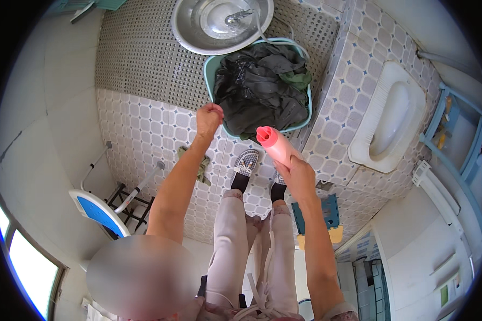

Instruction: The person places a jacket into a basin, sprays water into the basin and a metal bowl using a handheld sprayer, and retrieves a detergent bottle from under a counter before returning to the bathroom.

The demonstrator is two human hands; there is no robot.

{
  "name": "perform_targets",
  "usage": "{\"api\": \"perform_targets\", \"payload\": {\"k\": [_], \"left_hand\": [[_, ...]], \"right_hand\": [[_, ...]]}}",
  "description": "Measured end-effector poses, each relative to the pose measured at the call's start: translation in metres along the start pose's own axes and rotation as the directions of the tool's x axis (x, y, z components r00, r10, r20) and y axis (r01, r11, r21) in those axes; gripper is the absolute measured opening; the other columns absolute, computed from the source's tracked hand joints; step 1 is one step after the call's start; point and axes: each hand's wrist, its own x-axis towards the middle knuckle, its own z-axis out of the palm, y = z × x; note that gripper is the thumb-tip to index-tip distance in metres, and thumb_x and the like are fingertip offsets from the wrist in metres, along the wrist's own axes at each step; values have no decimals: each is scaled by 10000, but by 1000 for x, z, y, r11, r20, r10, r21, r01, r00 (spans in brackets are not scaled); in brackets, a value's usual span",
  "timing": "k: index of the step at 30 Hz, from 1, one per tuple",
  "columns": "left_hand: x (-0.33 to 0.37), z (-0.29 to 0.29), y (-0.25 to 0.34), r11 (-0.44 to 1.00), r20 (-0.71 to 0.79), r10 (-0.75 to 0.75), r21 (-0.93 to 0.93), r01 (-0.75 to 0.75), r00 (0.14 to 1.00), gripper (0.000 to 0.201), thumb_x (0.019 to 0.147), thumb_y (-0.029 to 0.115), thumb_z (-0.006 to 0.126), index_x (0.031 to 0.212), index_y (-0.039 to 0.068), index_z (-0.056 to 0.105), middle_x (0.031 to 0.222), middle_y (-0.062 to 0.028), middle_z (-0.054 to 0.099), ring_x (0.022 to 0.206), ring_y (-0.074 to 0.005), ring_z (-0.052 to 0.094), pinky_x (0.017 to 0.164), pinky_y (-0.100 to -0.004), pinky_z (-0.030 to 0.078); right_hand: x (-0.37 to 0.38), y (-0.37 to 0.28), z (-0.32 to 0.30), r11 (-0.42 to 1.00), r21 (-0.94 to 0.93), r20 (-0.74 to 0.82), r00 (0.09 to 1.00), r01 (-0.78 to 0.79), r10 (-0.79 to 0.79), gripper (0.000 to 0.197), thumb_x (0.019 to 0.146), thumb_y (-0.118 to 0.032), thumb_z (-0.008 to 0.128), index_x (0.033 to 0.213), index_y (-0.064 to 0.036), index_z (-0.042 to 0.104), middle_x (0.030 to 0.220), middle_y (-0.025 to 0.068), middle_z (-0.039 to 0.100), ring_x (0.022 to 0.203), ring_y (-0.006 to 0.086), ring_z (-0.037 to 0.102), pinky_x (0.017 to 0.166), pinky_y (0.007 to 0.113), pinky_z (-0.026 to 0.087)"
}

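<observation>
My right hand (297, 175) is wrapped round a pink plastic bottle (278, 145), its darker pink end tilted toward the basin. That end lies over the near right part of a light teal rectangular basin (209, 75). Dark, wet-looking clothes (260, 88) fill the basin, with a greener piece (295, 80) at its right side. By the basin's near left rim, my left hand (209, 119) has its fingers curled closed. Whatever those fingers hold, if anything, is hidden.
Behind the teal basin stands a round metal basin (185, 29) with a hose (262, 33) leading from it. A squat toilet (388, 120) is on the raised step at right. At left is a blue-seated chair (99, 211); a greenish cloth (202, 170) lies on the tiles near my feet.
</observation>
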Motion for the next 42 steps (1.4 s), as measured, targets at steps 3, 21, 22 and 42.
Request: {"api": "perform_targets", "payload": {"k": [3, 21, 22, 42], "left_hand": [[-24, 9, 10, 961, 101, -184, -190, 200, 978, 98, 765, 19, 524, 845, 37, 576, 702, -52, 571, 477, -107, 462, 399, -246, 336], [-83, 0, -19, 795, 275, -162, -533, 290, 948, 398, 878, 303, 449, 1127, 34, 605, 913, -62, 621, 793, -189, 592, 656, -322, 469], [-85, 0, -20, 773, 267, -179, -558, 303, 947, 397, 874, 294, 454, 1133, 33, 602, 917, -65, 623, 799, -192, 597, 657, -323, 470], [-89, 2, -22, 698, 235, -237, -633, 333, 943, 347, 860, 243, 491, 1117, 28, 581, 874, -68, 623, 738, -195, 596, 617, -305, 460]], "right_hand": [[10, -10, 4, 994, -108, 36, 999, -25, 29, 344, 845, -331, 675, 860, 12, 659, 774, 222, 662, 726, 394, 647, 648, 441, 504], [29, -31, 16, 949, -273, 162, 965, -156, 205, 493, 868, -468, 594, 955, 11, 670, 922, 261, 667, 879, 419, 643, 794, 475, 503], [29, -30, 17, 944, -290, 162, 965, -154, 207, 502, 864, -477, 595, 952, 11, 672, 919, 261, 667, 877, 419, 644, 793, 475, 503], [41, -46, 22, 945, -284, 142, 968, -163, 209, 485, 862, -465, 605, 968, 4, 673, 895, 271, 665, 872, 427, 642, 786, 480, 501]]}}
